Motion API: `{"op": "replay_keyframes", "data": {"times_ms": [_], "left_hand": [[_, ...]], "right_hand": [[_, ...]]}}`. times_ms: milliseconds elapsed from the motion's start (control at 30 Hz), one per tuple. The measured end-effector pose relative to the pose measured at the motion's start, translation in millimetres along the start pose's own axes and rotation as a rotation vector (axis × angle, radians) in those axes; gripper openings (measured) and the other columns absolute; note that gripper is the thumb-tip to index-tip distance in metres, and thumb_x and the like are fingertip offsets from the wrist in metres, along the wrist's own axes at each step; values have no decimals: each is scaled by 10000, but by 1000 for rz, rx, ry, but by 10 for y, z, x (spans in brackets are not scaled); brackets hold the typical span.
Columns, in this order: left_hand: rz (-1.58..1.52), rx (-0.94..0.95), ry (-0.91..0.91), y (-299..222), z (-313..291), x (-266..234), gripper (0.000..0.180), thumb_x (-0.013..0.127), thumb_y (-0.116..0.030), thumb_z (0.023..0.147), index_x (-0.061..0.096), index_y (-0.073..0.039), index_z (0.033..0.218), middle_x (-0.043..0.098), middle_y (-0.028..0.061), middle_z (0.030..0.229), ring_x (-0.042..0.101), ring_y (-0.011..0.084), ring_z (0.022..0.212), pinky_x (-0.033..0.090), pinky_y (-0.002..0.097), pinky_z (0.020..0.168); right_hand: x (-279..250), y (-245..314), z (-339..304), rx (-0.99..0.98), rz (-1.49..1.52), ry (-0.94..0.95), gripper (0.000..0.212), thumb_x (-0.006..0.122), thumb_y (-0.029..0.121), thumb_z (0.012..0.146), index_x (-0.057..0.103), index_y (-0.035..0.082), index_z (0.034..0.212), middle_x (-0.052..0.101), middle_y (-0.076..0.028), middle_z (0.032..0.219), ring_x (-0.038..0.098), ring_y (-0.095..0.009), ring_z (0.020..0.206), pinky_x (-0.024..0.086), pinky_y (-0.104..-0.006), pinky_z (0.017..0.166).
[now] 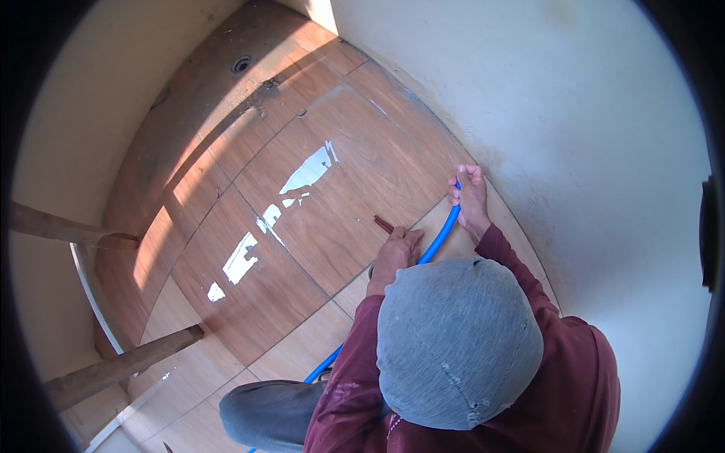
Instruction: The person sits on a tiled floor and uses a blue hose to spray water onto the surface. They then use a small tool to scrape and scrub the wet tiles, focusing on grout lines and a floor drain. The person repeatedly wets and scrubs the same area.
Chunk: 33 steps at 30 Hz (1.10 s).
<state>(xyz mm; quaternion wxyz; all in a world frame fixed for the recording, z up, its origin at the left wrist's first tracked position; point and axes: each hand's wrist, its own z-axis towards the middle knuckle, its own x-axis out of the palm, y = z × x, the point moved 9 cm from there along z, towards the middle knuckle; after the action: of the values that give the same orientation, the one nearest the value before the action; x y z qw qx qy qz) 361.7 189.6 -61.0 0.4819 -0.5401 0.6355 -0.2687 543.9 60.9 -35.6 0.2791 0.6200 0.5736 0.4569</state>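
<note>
Neither of my hands is in view. Below me crouches another person in a maroon sleeved top [581, 370] and a grey cap [461, 343]. That person's right hand [472, 200] is closed around the upper end of a blue hose [442, 238], near the white wall. Their left hand [396, 253] rests low by the tiles, beside a slim dark red object [384, 223] whose kind I cannot make out. More of the blue hose [325, 366] shows by their bent knee [272, 411]; the stretch between is hidden behind their arm and head.
Wood-look floor tiles [302, 249] carry bright wet-looking reflections [306, 172]. A round floor drain [242, 63] lies in the far corner. White wall [589, 136] bounds the right side, and a beige wall [75, 136] the left. Two wooden posts [128, 362] reach in from the left.
</note>
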Motion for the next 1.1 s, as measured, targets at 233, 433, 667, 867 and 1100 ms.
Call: {"op": "replay_keyframes", "data": {"times_ms": [233,433,667,867,1100], "left_hand": [[468,316,-274,-535,-154,-406,215,690,-122,871,781,-159,1061,624,61,1075,610,278,1016,546,394,872],[408,331,-317,-461,-133,-443,232,703,-98,826,788,-182,1026,633,46,1048,611,279,988,542,390,868],[355,314,-334,-434,-96,-439,276,765,-49,770,773,-180,1012,654,36,1049,619,297,1001,533,395,861],[361,325,-352,-453,-119,-468,213,722,-85,812,777,-173,998,642,46,1054,613,289,998,538,400,868],[328,288,-361,-449,-106,-486,201,725,-76,805,780,-185,965,636,33,1033,612,282,992,541,393,867]], "right_hand": [[-107,-110,41,64,-27,23,161,553,263,1089,454,143,1133,556,-52,853,449,-67,580,374,-223,453],[-33,-117,-56,60,7,-55,202,534,313,1092,494,118,1124,579,-66,855,524,-105,642,432,-259,505],[-190,-431,-90,387,106,-68,353,500,425,1062,540,91,958,479,13,679,434,-99,508,349,-273,428],[-601,-435,-220,441,-14,-238,252,479,350,997,507,121,895,378,50,614,315,-84,429,245,-285,368],[-456,-256,-264,360,-116,-230,252,477,336,1020,489,118,894,340,60,598,303,-79,421,245,-278,355]]}}
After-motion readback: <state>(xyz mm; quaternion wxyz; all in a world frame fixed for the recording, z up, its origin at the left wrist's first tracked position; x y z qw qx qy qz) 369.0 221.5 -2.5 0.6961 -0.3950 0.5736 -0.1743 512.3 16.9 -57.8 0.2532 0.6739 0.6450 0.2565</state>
